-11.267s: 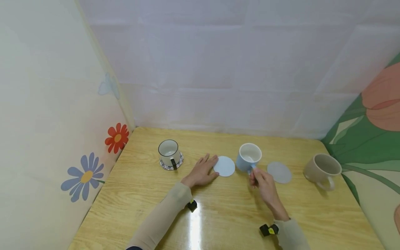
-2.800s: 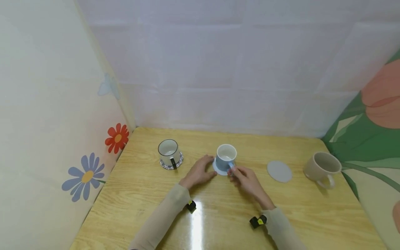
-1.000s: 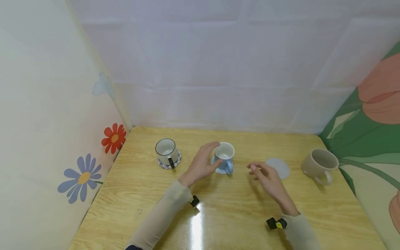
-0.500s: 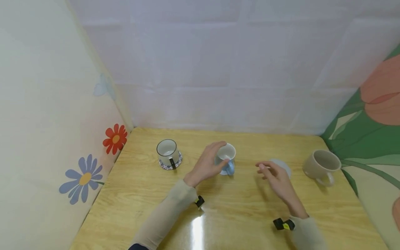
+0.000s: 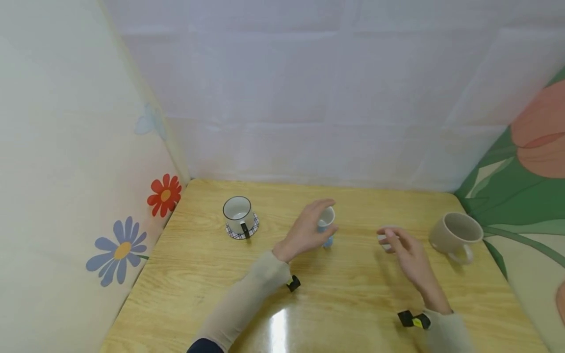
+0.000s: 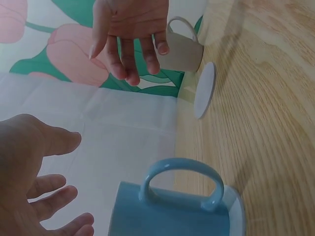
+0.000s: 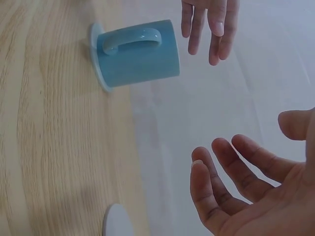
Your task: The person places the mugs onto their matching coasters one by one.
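Observation:
A light blue mug (image 7: 140, 56) stands upright on a pale blue round coaster (image 6: 236, 211). My left hand (image 5: 307, 227) hangs over that mug, fingers relaxed; both wrist views show a gap between the hand and the mug. Farther right, my right hand (image 5: 413, 259) hovers with loosely bent fingers and nothing in them. It partly covers a grey round coaster (image 6: 205, 91) in the head view. Right of this coaster a taupe mug (image 5: 454, 235) sits directly on the table.
At the left a white mug (image 5: 237, 215) with a black rim and handle stands on a checked coaster (image 5: 255, 227). The wooden table (image 5: 212, 289) meets a white cloth backdrop (image 5: 273, 98) at the back and flower-printed panels at both sides.
The blue mug went from between the two round coasters onto the pale blue one, and my right hand let go of its handle. Over the last second both hands drifted right.

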Demonstrator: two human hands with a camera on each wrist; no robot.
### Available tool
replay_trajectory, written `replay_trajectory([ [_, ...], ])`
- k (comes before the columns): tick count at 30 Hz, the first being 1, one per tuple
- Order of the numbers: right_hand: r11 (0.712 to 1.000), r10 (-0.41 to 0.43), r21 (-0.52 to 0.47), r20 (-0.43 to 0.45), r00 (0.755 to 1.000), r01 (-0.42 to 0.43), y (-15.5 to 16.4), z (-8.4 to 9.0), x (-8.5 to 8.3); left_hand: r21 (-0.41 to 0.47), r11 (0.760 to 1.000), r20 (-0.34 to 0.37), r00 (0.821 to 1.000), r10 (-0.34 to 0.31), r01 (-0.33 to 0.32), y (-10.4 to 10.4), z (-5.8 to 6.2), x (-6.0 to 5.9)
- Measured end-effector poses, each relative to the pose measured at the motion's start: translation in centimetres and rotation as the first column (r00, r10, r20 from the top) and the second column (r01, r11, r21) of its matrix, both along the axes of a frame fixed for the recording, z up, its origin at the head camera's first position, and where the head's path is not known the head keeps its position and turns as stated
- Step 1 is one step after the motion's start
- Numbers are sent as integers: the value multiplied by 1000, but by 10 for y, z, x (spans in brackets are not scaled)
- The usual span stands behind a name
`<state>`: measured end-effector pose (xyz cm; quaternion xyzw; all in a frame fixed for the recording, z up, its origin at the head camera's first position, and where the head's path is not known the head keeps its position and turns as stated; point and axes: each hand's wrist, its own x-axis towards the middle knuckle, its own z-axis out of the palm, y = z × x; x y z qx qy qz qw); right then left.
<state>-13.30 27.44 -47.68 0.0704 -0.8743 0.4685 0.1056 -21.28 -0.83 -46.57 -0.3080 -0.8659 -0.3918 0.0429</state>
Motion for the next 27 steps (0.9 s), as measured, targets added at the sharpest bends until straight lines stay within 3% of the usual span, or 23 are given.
replay_trajectory([
  [5,1000,-7,-10,-13,1000,7,7,4,2,-24,1000,10,1000,7,-6,10,1,-1],
  [10,999,-20,-33,-25,999,19,13,7,3,-2,1000,36,999,-29,29,19,2,0],
  [17,997,-45,-71,-62,997,41,25,5,8,-41,998,-8,999,-52,52,32,0,3],
  [27,992,-94,-95,-89,992,86,36,6,12,-74,996,30,998,-48,50,46,-6,4],
])
